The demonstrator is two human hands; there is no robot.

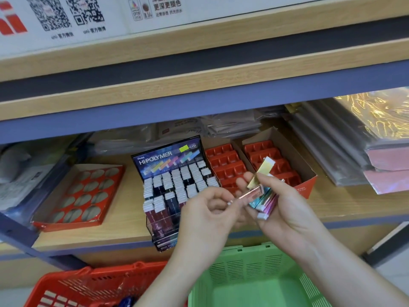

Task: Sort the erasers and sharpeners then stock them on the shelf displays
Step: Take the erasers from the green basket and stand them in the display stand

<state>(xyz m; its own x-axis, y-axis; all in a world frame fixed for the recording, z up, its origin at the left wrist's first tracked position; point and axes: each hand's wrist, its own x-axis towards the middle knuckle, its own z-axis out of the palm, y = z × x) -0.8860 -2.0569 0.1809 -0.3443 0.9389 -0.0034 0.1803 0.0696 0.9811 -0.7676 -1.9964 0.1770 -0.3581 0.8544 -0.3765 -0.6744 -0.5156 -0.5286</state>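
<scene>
Through the head camera I am watching both hands working just above the front edge of the shelf (124, 218). The right hand (287, 209) is gripping a fanned bundle of slim erasers (264, 201), with a gold eraser (261, 172) sticking up past the thumb. The left hand (205, 209) is pinching a pink eraser (249, 194) at the bundle's near end.

I am worrying about that loose fan. Pulling one stick sideways could be dragging its neighbours out, and they would be dropping into the green basket (243, 267) below, or past it. The gold one is looking least secure to me — tilted and held only low down.

As for containers, the display stand (168, 156) is sitting mid-shelf, reaching the front edge, its rows mostly filled with white-tipped erasers and thinning toward the front. Left of it a red tray (73, 226) is showing only bare oval holes. Right of it a red compartment tray (225, 167) and another inside a cardboard box (294, 151) are looking empty. The green basket is showing a bare floor. The red basket (88, 282) at the lower left is holding pale pieces — too blurred to name.
</scene>
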